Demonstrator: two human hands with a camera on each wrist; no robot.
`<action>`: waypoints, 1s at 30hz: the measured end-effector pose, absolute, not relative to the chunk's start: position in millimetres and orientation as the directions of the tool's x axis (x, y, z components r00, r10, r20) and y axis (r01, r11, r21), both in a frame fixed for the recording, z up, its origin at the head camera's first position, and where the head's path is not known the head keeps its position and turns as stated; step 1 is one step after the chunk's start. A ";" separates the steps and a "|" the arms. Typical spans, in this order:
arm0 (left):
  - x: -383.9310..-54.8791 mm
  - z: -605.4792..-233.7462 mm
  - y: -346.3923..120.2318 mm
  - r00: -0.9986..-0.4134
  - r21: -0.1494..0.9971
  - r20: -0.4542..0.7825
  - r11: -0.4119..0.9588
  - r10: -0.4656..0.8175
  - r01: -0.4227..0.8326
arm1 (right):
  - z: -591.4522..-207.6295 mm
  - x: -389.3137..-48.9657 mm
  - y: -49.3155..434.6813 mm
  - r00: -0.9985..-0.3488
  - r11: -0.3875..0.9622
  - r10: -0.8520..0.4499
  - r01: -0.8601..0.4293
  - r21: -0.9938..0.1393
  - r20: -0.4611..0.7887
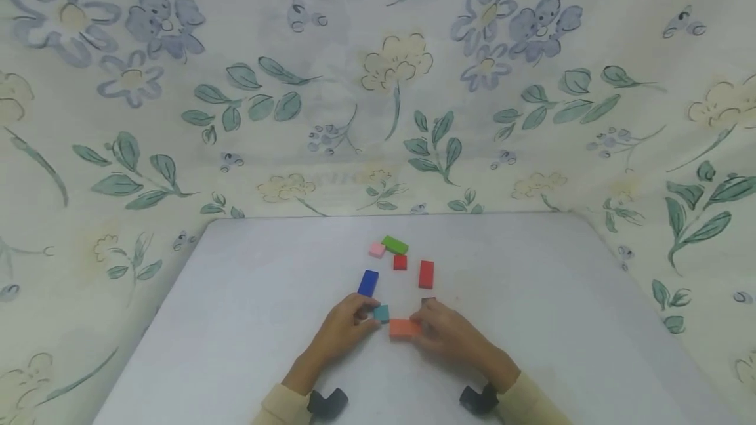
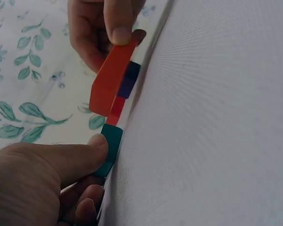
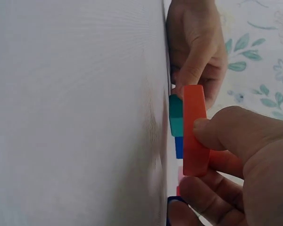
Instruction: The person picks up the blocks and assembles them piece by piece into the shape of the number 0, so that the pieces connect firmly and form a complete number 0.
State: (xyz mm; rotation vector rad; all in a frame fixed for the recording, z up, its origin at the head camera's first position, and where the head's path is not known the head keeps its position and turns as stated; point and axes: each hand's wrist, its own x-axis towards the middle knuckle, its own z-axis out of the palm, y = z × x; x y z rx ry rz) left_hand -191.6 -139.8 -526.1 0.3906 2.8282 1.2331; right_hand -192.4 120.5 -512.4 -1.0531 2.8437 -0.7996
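Note:
My left hand [image 1: 345, 325] pinches a small teal block [image 1: 382, 313] at the table surface, thumb on its near side in the left wrist view. An orange rectangular block [image 1: 401, 329] is in my right hand [image 1: 451, 333], between thumb and fingers. In the right wrist view the orange block [image 3: 194, 132] appears raised off the table, its long face toward the camera. A dark block [image 1: 428, 300] lies just beyond the right fingers and is partly hidden by them. Just past the left fingertips lies a blue rectangular block [image 1: 368, 283].
Farther back on the white table [image 1: 283, 267] lie a red rectangular block [image 1: 426, 274], a small red block [image 1: 400, 262], a pink block [image 1: 377, 250] and a green block [image 1: 395, 244]. Together the blocks form a rough ring. Floral fabric [image 1: 354, 149] rises behind the table's far edge.

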 end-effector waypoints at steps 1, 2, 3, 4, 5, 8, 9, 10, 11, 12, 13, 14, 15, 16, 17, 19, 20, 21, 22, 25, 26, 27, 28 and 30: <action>-191.5 -525.9 -139.2 -0.967 0.724 0.071 0.654 0.245 0.219 | -513.3 -191.7 121.6 -0.777 0.646 -0.609 -0.602 -0.470 0.158; -191.4 -525.9 -138.6 -0.966 0.722 0.070 0.655 0.249 0.221 | -514.1 -191.1 122.6 -0.778 0.646 -0.610 -0.599 -0.474 0.152; -191.4 -525.7 -138.1 -0.968 0.722 0.061 0.658 0.245 0.212 | -514.8 -190.6 123.4 -0.778 0.649 -0.611 -0.598 -0.471 0.147; -191.3 -525.4 -137.5 -0.970 0.723 0.051 0.662 0.237 0.200 | -515.2 -190.1 124.1 -0.775 0.644 -0.616 -0.600 -0.475 0.143; -191.2 -525.4 -137.2 -0.971 0.720 0.046 0.666 0.234 0.194 | -515.6 -189.8 124.5 -0.773 0.640 -0.620 -0.600 -0.480 0.138; -190.6 -524.6 -136.5 -0.974 0.717 0.034 0.673 0.224 0.180 | -516.8 -188.9 125.2 -0.772 0.642 -0.625 -0.591 -0.488 0.113; -190.5 -524.1 -136.3 -0.975 0.717 0.030 0.675 0.222 0.176 | -516.9 -188.7 125.1 -0.773 0.644 -0.625 -0.587 -0.491 0.105; -190.3 -523.7 -136.3 -0.975 0.716 0.029 0.676 0.221 0.174 | -516.9 -188.4 124.9 -0.777 0.648 -0.623 -0.579 -0.496 0.093; -190.1 -523.3 -136.2 -0.975 0.713 0.031 0.678 0.221 0.176 | -517.3 -188.4 124.7 -0.778 0.651 -0.622 -0.575 -0.495 0.085; -190.1 -522.8 -136.2 -0.975 0.713 0.032 0.678 0.221 0.177 | -517.4 -188.6 124.6 -0.781 0.655 -0.620 -0.570 -0.496 0.076; -190.3 -522.7 -136.3 -0.974 0.712 0.034 0.679 0.222 0.180 | -517.3 -188.8 124.4 -0.782 0.658 -0.619 -0.564 -0.499 0.068; -190.7 -522.6 -136.3 -0.974 0.712 0.035 0.678 0.222 0.180 | -517.1 -189.0 124.2 -0.783 0.659 -0.619 -0.561 -0.500 0.063; -191.1 -522.4 -136.4 -0.974 0.713 0.035 0.678 0.222 0.180 | -516.9 -189.3 124.0 -0.784 0.661 -0.618 -0.558 -0.501 0.058; -191.5 -522.3 -136.4 -0.974 0.712 0.037 0.678 0.223 0.183 | -516.4 -189.5 124.1 -0.785 0.662 -0.617 -0.556 -0.503 0.057; -192.2 -522.2 -136.3 -0.974 0.715 0.037 0.676 0.222 0.182 | -516.0 -190.0 124.0 -0.784 0.660 -0.618 -0.558 -0.503 0.059; -193.3 -522.4 -136.0 -0.975 0.719 0.037 0.672 0.218 0.177 | -515.0 -190.2 124.0 -0.785 0.660 -0.616 -0.557 -0.505 0.061; -193.7 -522.4 -135.7 -0.976 0.722 0.035 0.670 0.215 0.174 | -514.8 -190.2 124.0 -0.787 0.662 -0.614 -0.557 -0.501 0.063; -193.9 -522.4 -135.4 -0.976 0.723 0.034 0.669 0.214 0.172 | -515.0 -190.2 124.2 -0.787 0.664 -0.613 -0.558 -0.498 0.066; -194.0 -522.6 -135.2 -0.976 0.724 0.033 0.668 0.214 0.171 | -515.3 -190.2 124.4 -0.789 0.665 -0.611 -0.558 -0.496 0.067; -193.4 -523.1 -135.1 -0.977 0.726 0.021 0.668 0.214 0.162 | -516.6 -189.9 124.7 -0.792 0.668 -0.607 -0.554 -0.496 0.065; -193.2 -523.3 -135.3 -0.977 0.725 0.017 0.669 0.214 0.160 | -517.3 -189.9 124.7 -0.791 0.666 -0.609 -0.555 -0.498 0.066; -192.9 -523.6 -135.6 -0.977 0.724 0.013 0.672 0.214 0.157 | -517.7 -189.9 124.6 -0.789 0.664 -0.611 -0.556 -0.500 0.067; -192.7 -523.7 -136.0 -0.977 0.722 0.009 0.674 0.214 0.154 | -518.1 -190.0 124.4 -0.788 0.662 -0.612 -0.556 -0.503 0.066; -192.6 -523.6 -136.7 -0.977 0.718 0.003 0.679 0.214 0.151 | -518.8 -190.5 124.0 -0.783 0.657 -0.617 -0.563 -0.502 0.071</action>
